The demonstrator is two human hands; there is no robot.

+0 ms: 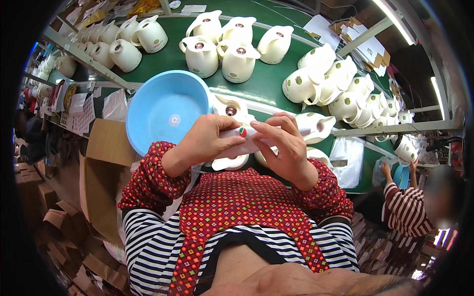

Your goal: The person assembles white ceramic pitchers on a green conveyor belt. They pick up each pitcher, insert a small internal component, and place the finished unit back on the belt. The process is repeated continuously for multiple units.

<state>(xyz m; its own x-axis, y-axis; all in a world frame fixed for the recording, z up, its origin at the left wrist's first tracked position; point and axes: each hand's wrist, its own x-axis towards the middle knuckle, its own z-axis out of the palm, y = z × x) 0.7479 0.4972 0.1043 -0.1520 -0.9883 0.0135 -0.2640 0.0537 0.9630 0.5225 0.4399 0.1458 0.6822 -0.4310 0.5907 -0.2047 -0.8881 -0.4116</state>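
Observation:
Between my two hands is a white sheet-like strip [247, 146] with a small round red-and-green sticker [242, 131] on it. My left hand [202, 140] pinches its left part between thumb and fingers. Bent over the right part, my right hand [286, 145] has its fingertips and thumb closed on the strip beside the sticker. Just beyond and below the hands lie several cream-coloured jugs, partly hidden; one jug [229, 104] shows its open mouth with a shiny copper-coloured inside, and another jug [318, 126] lies to the right.
A light-blue round basin [168, 113] stands left of my hands, above an open cardboard box [108, 182]. Several cream jugs [237, 59] stand on the green table [175, 27], with more jugs [340, 84] at right. Plastic bags [348, 160] lie nearby. A co-worker's striped sleeve [405, 212] is at far right.

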